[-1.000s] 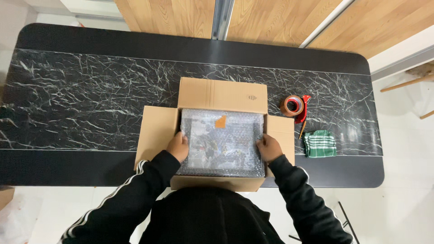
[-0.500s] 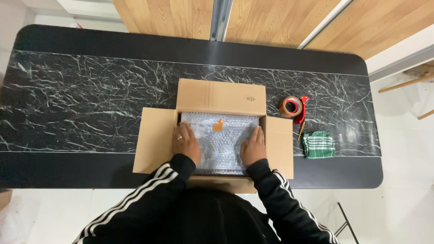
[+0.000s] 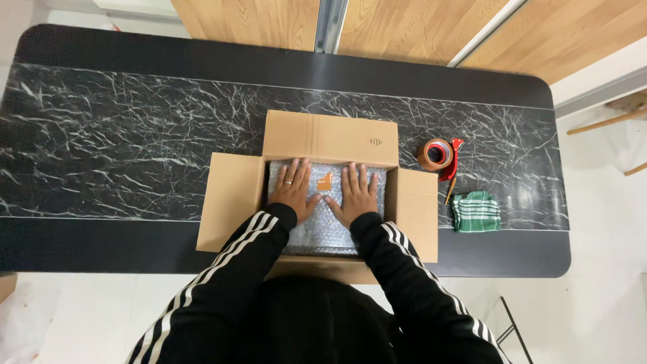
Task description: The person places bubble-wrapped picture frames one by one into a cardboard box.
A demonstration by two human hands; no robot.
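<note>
Both my hands flat, fingers spread: left hand (image 3: 294,189) and right hand (image 3: 356,193) press the clear bubble-wrap bundle (image 3: 323,229) with an orange patch, inside the open brown cardboard box (image 3: 229,202) on the black marble-veined bench (image 3: 121,128). Brown tape roll (image 3: 436,154) sits right.

Tabletop (image 3: 135,135) black with thin white marble veining, plain glossy black along its edges. Cardboard box (image 3: 330,138) plain tan-brown. Bubble wrap (image 3: 323,232) clear, silvery-grey, with one small orange patch (image 3: 325,180) showing through. Sleeves (image 3: 397,269) black — three white stripes down each. Tape roll (image 3: 435,154) brown on a red dispenser. Folded cloth (image 3: 476,211) green with white stripes. Floor (image 3: 418,27) beyond — light wood grain.
</note>
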